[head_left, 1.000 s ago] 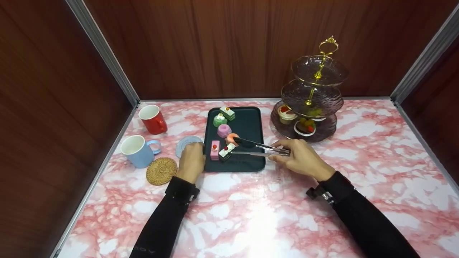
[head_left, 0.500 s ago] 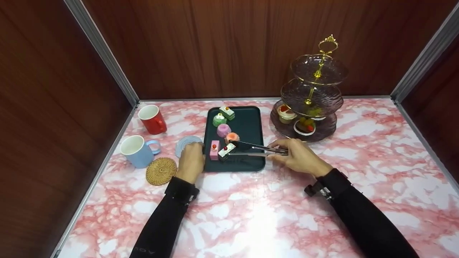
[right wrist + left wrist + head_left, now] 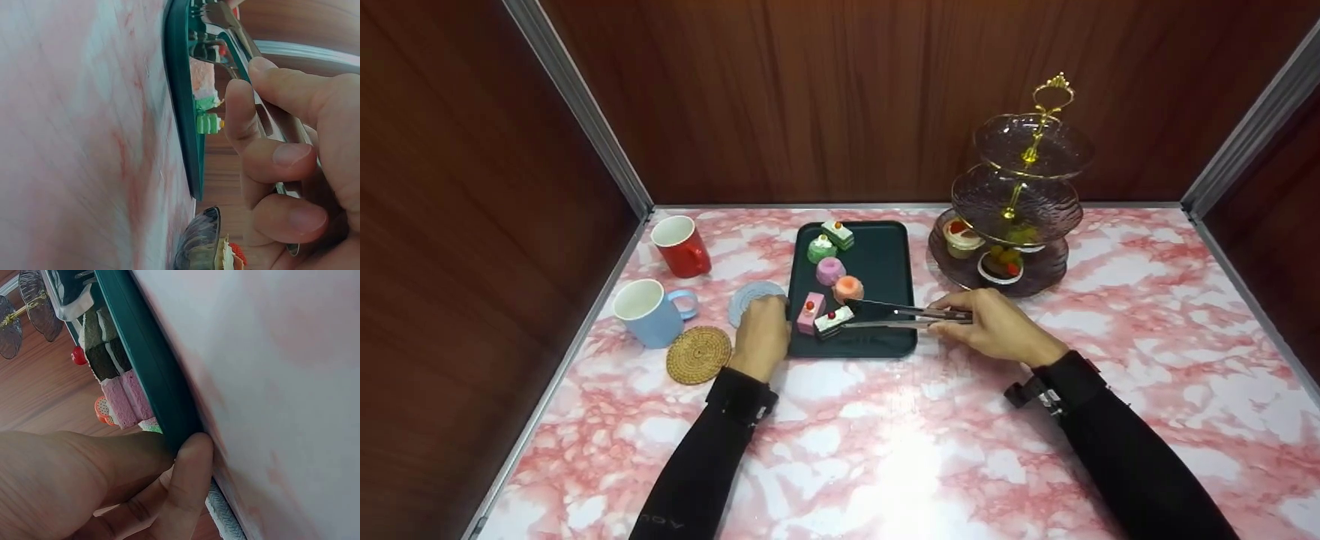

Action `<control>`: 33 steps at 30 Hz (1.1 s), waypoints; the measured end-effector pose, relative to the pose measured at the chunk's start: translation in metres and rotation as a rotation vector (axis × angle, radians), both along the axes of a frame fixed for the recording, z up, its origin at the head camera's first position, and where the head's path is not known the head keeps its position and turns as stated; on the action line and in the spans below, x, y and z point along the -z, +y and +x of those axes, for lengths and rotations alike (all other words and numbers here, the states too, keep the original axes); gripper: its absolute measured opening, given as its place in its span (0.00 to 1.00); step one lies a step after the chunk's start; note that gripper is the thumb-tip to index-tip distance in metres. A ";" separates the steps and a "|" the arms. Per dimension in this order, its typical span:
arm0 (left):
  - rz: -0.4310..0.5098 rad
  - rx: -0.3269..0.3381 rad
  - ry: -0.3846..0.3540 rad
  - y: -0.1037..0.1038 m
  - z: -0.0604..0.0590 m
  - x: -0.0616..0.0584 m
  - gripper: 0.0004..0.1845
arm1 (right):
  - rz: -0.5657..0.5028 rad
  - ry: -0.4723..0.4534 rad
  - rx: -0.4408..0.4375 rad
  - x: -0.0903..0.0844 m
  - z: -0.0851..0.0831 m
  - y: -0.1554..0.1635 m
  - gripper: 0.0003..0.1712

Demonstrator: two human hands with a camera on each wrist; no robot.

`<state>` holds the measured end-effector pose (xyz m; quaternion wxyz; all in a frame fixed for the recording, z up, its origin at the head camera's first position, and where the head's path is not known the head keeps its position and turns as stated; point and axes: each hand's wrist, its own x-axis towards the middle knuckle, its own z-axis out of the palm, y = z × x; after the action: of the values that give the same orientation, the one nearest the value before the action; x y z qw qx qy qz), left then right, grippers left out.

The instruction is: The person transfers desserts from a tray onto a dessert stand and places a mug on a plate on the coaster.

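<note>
On the left edge of a dark green tray (image 3: 889, 259), my left hand (image 3: 763, 337) pinches the rim between thumb and fingers, plain in the left wrist view. My right hand (image 3: 999, 326) grips metal tongs (image 3: 919, 310) whose arms stand a little apart. Their tips reach a small dark layered cake (image 3: 834, 321) with white topping and a red cherry, one arm along its far side and one at its near right. A pink square cake (image 3: 811, 313) leans close to its left. Just behind sits an orange ring-shaped cake (image 3: 848, 289).
Further back on the tray are a purple cake (image 3: 830, 271), a round green cake (image 3: 821, 248) and a green layered one (image 3: 838, 235). A three-tier glass stand (image 3: 1020, 289) bears pastries at right. Left stand red (image 3: 682, 247) and blue (image 3: 651, 319) mugs beside woven (image 3: 698, 355) and grey-blue (image 3: 754, 294) coasters.
The tong tips have drawn off the orange cake toward the dark layered cake. That cake has turned to lie more crosswise, and the pink cake has tilted. The left hand stays put.
</note>
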<state>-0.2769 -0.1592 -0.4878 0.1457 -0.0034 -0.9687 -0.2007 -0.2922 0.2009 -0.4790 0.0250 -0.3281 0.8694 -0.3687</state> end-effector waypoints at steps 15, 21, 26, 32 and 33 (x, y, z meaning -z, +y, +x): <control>-0.007 0.008 0.001 0.000 -0.002 0.000 0.10 | -0.015 0.029 -0.019 0.003 0.000 0.000 0.13; -0.008 0.019 0.004 0.000 -0.002 0.000 0.09 | 0.013 0.082 0.022 0.000 0.002 0.006 0.14; 0.009 0.030 -0.008 -0.002 -0.003 0.000 0.10 | 0.059 0.102 0.089 -0.005 0.004 0.013 0.14; 0.042 0.015 -0.063 -0.005 -0.003 -0.001 0.14 | 0.043 0.115 0.131 -0.012 0.004 0.019 0.11; 0.044 0.016 -0.067 -0.005 -0.003 -0.001 0.14 | 0.037 0.125 0.138 -0.014 0.004 0.020 0.11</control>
<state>-0.2796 -0.1644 -0.4865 0.1118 -0.0011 -0.9683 -0.2232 -0.2883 0.2208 -0.4652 -0.0487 -0.2894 0.8964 -0.3322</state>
